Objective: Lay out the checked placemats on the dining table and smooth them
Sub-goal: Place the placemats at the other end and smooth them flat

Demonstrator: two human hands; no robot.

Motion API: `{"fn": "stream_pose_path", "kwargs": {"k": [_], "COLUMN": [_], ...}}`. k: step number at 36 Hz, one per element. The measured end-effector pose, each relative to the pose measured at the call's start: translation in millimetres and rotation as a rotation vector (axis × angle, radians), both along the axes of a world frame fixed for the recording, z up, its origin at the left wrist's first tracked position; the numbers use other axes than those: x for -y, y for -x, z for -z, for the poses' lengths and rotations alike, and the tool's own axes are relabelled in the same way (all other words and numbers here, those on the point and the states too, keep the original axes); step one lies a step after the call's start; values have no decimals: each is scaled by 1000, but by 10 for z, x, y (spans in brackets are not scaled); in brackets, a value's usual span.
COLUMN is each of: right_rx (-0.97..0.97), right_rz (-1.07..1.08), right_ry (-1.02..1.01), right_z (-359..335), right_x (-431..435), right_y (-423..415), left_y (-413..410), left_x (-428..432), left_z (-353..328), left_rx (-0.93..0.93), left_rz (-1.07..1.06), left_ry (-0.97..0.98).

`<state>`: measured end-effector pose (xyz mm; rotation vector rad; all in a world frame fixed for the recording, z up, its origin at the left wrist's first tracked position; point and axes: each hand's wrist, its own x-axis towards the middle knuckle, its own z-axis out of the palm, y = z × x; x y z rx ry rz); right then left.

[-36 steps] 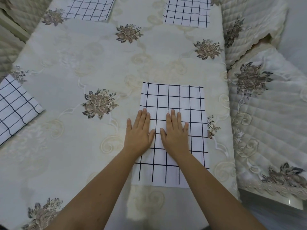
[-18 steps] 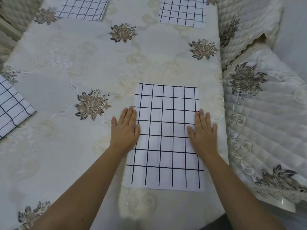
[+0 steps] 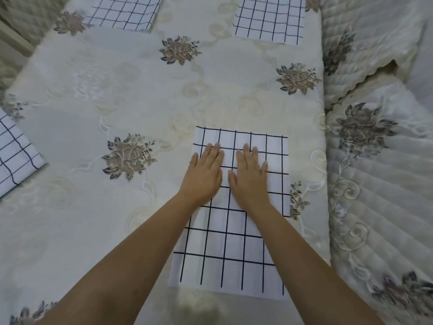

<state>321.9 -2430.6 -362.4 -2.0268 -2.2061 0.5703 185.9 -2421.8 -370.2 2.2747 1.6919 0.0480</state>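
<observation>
On the nearest placemat (image 3: 222,266) both our hands lie flat, palms down. Our left hand (image 3: 203,174) and right hand (image 3: 250,179) sit side by side on its far half, fingers straight and close together, thumbs almost meeting, gripping nothing. This mat lies lengthwise away from us on the surface (image 3: 70,219), which is covered by a cream cloth embroidered with flowers. Where we can see it, the mat looks flat and square. There are faint lengthwise creases near its far end, and our forearms hide its near corners.

Three more checked mats are already down. Far beyond the nearest placemat, almost straight ahead, a second placemat (image 3: 269,17) lies at the far side. Beyond the nearest placemat and off to its left is a third placemat (image 3: 124,10). Well to the left of the nearest placemat, a fourth placemat (image 3: 14,156) is cut off by the edge of our view. Just right of the nearest placemat, past the edge of the surface, are quilted chair covers (image 3: 375,184).

We judge the laying out to be mostly or wholly done, though we cannot tell whether more mats are wanted. What seems left is the smoothing of this mat, working outward from the middle to its sides and near end. The third placemat's lines look slightly wavy, so it may want another pass.
</observation>
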Motion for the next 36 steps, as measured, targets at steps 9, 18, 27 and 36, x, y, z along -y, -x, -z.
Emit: {"fn": "stream_pose_path", "kwargs": {"k": [9,18,27,36], "right_rx": [92,90,130,91], "right_rz": [66,159,132,-146], "right_ry": [-94,-72,-116,-46], "right_z": [155,158,111,93], "right_x": [-3,-45,-148,-447], "right_y": [-363,-715,-536,32], "left_y": [242,320,232,78], "left_x": [-117,-190,-330,-455], "left_z": [48,43,-56,44], "left_rx": [-37,-40,-37,-67], "left_rz": [-142,-157,-121,-66], "left_ry": [26,14,-131,-2]}}
